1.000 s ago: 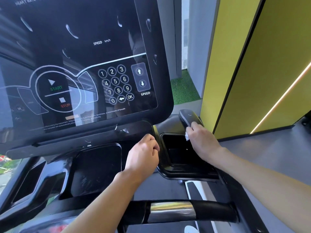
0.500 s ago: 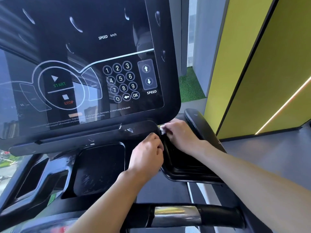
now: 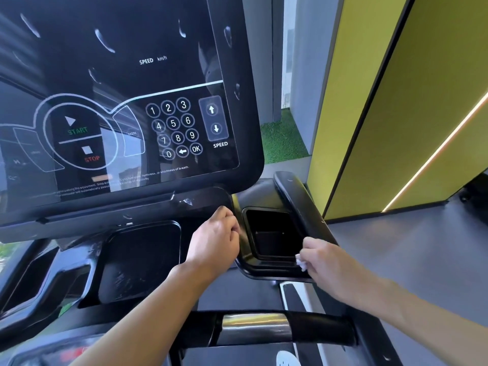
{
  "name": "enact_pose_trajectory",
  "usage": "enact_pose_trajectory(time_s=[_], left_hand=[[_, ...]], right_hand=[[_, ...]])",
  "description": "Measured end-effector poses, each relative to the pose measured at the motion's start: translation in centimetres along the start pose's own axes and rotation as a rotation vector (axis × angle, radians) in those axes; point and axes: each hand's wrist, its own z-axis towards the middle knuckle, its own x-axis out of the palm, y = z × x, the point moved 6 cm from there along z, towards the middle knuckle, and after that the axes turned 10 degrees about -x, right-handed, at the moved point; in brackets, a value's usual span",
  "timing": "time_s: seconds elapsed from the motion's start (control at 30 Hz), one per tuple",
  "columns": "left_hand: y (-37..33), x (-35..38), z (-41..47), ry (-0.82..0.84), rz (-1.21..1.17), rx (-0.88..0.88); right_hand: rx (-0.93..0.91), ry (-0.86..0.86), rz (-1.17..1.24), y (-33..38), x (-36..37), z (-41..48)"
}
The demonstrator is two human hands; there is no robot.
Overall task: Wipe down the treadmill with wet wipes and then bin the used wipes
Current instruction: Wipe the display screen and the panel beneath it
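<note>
Right hand (image 3: pixel 328 264) has shifted to the tray's (image 3: pixel 254 270) lower-right rim, centre-right of frame, its grip pinching the wet wipe (image 3: pixel 301 263). Left hand (image 3: pixel 215 241) is curled at the treadmill (image 3: pixel 132 75) console edge; its grip cannot be told.

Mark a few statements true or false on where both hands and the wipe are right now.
1. The right hand holds a white wipe. True.
2. Streaks mark the screen. True.
3. The wipe is on the screen. False: it is at the tray's near right rim.
4. The left hand presses the keypad. False: it sits curled by the tray's left edge, below the screen.
</note>
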Motion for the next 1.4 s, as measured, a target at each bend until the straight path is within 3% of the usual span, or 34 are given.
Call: enact_pose_trajectory(time_s=[0.2,0.33,0.43,0.6,0.77,0.93,1.07,1.23,1.4], left_hand=[[0.0,0.0,0.0,0.0,0.0,-0.004],[0.1,0.0,0.0,0.007,-0.01,-0.013],[0.2,0.0,0.0,0.009,-0.022,-0.018],[0.1,-0.1,0.0,0.021,-0.037,-0.036],[0.3,0.2,0.3,0.029,-0.038,-0.04],[0.4,0.3,0.3,0.016,-0.03,-0.023],[0.2,0.1,0.3,-0.039,0.054,0.043],[-0.1,-0.1,0.4,-0.069,0.093,0.04],[-0.2,-0.1,0.0,-0.08,0.079,0.063]], right_hand=[[0.071,0.288,-0.361,0.5,0.1,0.6],[0.099,0.226,-0.467,-0.8,-0.4,4.2],[0.156,0.055,-0.441,-0.9,-1.9,9.0],[0.358,-0.124,-0.15,-2.0,-2.3,14.3],[-0.017,-0.192,0.129,2.5,-0.2,14.5],[0.182,-0.303,0.141,0.2,-0.1,15.3],[0.027,-0.305,0.127,3.7,0.7,14.0],[-0.133,-0.17,0.201,6.0,0.3,8.2],[-0.208,0.005,0.034,5.4,1.2,3.0]])
